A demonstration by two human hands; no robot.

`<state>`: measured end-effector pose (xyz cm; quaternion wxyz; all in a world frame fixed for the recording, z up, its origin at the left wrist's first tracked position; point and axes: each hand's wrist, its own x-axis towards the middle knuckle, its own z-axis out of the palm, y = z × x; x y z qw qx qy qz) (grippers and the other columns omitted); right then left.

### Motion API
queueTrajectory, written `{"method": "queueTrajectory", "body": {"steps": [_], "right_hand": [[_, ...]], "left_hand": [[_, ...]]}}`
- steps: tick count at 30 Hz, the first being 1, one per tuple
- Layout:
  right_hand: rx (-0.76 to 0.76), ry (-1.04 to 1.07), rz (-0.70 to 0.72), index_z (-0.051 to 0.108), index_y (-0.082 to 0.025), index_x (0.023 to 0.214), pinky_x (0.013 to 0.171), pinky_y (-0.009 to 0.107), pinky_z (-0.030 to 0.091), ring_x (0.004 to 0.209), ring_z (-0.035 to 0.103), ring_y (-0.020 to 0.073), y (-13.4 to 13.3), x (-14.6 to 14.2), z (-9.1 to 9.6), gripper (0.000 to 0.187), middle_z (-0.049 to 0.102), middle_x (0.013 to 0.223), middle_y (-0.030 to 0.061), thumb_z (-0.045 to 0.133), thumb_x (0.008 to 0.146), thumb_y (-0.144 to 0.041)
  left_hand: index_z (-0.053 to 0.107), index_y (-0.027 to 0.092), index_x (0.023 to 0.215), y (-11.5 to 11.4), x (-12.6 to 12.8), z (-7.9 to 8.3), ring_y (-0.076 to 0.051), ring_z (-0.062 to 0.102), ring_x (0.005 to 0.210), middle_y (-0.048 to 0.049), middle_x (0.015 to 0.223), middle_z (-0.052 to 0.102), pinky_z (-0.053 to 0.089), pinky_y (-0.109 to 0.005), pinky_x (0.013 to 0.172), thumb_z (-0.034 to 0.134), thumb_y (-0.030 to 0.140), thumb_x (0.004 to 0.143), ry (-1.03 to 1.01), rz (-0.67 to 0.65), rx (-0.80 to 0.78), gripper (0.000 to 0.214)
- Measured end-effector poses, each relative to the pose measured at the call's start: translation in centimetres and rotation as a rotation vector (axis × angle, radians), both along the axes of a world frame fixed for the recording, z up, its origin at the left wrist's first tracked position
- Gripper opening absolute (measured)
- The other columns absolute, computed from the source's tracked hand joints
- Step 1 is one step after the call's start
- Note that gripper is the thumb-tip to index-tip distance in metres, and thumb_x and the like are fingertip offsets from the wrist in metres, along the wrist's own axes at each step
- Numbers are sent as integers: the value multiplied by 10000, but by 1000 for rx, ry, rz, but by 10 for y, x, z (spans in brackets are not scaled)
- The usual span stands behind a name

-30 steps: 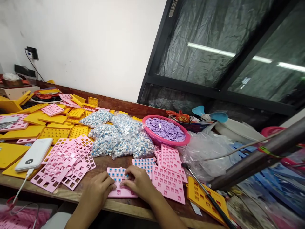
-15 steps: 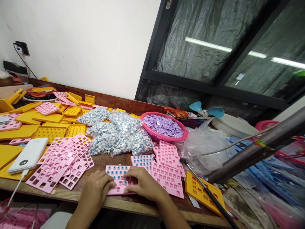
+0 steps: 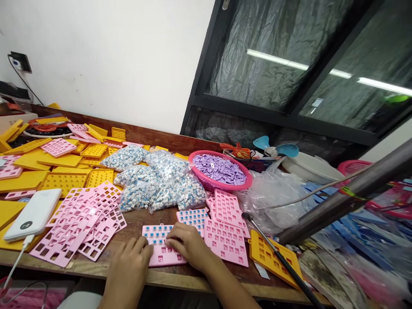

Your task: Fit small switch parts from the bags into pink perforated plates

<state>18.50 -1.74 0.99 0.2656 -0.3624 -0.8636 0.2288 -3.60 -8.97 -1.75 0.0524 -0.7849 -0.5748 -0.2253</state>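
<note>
Pink board [image 3: 161, 246] lies flat on the table [image 3: 135, 223], near the front edge, with small blue parts [image 3: 156, 235] in its upper rows. The left hand [image 3: 130, 259] rests at its left side, fingers curled; the right hand [image 3: 189, 244] bends over its right half. Whether either grasps anything, I cannot tell. Another board [image 3: 193, 217] stands just beyond, bags [image 3: 161, 184] behind. A part pushed in crooked could jam; hard, off-centre pressure could tip or slide the board.
</note>
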Motion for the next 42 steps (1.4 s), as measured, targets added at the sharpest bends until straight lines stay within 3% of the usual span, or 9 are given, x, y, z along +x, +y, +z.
{"method": "queueTrajectory", "body": {"steps": [10, 16, 21, 24, 26, 30, 35, 38, 42], "right_hand": [[191, -113, -15, 728, -209, 893, 719, 278, 447, 782, 644, 173, -2, -4, -14, 127, 708, 842, 27, 661, 979, -273], [409, -376, -42, 679, -181, 879, 698, 315, 418, 799, 604, 206, -16, -10, -13, 131, 689, 848, 47, 633, 991, -231], [466, -503, -76, 671, -151, 1050, 755, 385, 451, 888, 581, 263, -46, -16, -6, 179, 703, 1008, 95, 627, 986, -313], [386, -415, -122, 650, -162, 1189, 840, 404, 469, 962, 580, 274, -58, -15, -6, 253, 698, 1080, 101, 587, 997, -315], [317, -318, -123, 648, -182, 1216, 867, 401, 475, 992, 586, 273, -58, -14, -5, 274, 698, 1082, 94, 591, 988, -324], [180, -59, -87, 690, -210, 1122, 841, 343, 487, 958, 628, 227, -30, -20, 10, 213, 699, 1020, 70, 555, 1006, -327], [25, 46, -322, 637, -176, 1212, 812, 299, 512, 907, 666, 192, 52, -51, 34, 282, 705, 1124, 88, 568, 992, -339], [5, -5, -341, 511, -146, 1409, 854, 309, 512, 947, 677, 206, 89, -69, 29, 466, 687, 1229, 129, 554, 997, -358], [52, -107, -314, 494, -173, 1458, 966, 350, 462, 1129, 617, 264, 95, -74, 13, 502, 690, 1222, 134, 551, 964, -240]], "left_hand": [[774, 192, 1073, -27, 29, -24, -320, 577, 1014, -148, 1194, 685, 468, -477, 863, 534, 82, 799, 309, -28, 183, 381], [759, 195, 951, -15, 16, 13, -273, 618, 872, -101, 989, 701, 478, -435, 806, 549, 226, 914, 168, -105, 74, 216], [693, 236, 1003, 49, -39, 53, -243, 625, 971, -78, 1076, 679, 477, -377, 872, 473, 360, 989, -224, 66, -85, 252], [598, 181, 1240, 110, -60, 58, -344, 526, 1259, -181, 1348, 576, 427, -458, 1029, 559, 402, 933, -308, 233, -57, 381], [559, 148, 1262, 144, -62, 54, -384, 539, 1251, -218, 1346, 567, 458, -492, 990, 611, 457, 889, -375, 318, -83, 487], [545, 148, 1238, 181, -53, 39, -347, 608, 1157, -212, 1323, 545, 503, -463, 912, 590, 372, 884, -516, 399, -60, 422], [639, 203, 1071, 189, -60, 23, -262, 638, 1099, -108, 1169, 642, 511, -392, 953, 564, 267, 859, -682, 313, 50, 234], [666, 184, 1044, 195, -69, 16, -218, 677, 1015, -81, 1073, 709, 536, -353, 917, 532, 286, 885, -772, 251, 92, 232], [641, 113, 1111, 205, -76, 12, -195, 699, 854, -96, 981, 730, 558, -333, 803, 451, 338, 931, -826, 297, 105, 345]]}}
